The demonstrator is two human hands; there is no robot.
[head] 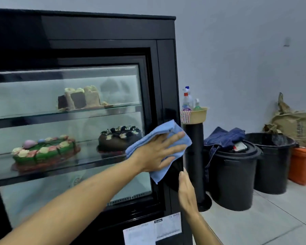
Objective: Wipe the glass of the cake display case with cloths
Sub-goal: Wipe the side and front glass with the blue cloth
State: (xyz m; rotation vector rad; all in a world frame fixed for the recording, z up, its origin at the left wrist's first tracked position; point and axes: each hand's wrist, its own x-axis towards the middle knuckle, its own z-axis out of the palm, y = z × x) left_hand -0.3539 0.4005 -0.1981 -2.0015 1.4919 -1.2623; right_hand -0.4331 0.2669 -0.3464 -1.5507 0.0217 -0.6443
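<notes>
The black cake display case (102, 27) fills the left of the view. Its glass front (42, 96) shows cakes on two shelves, among them a chocolate cake (119, 138). My left hand (159, 152) lies flat on a folded blue cloth (163, 127) and presses it against the case's right frame, just right of the glass. Lower down, my right hand (186, 191) rests edge-on at the case's right corner on what looks like a black cloth (174, 174). That cloth is hard to tell from the black frame.
Close to the case's right side, a black pedestal (194, 156) carries a beige basket (198, 116) with spray bottles. Behind it stand two black bins (233, 177), with denim clothing (223, 137) on one, then an orange box (302, 167) and a brown sack (293, 124).
</notes>
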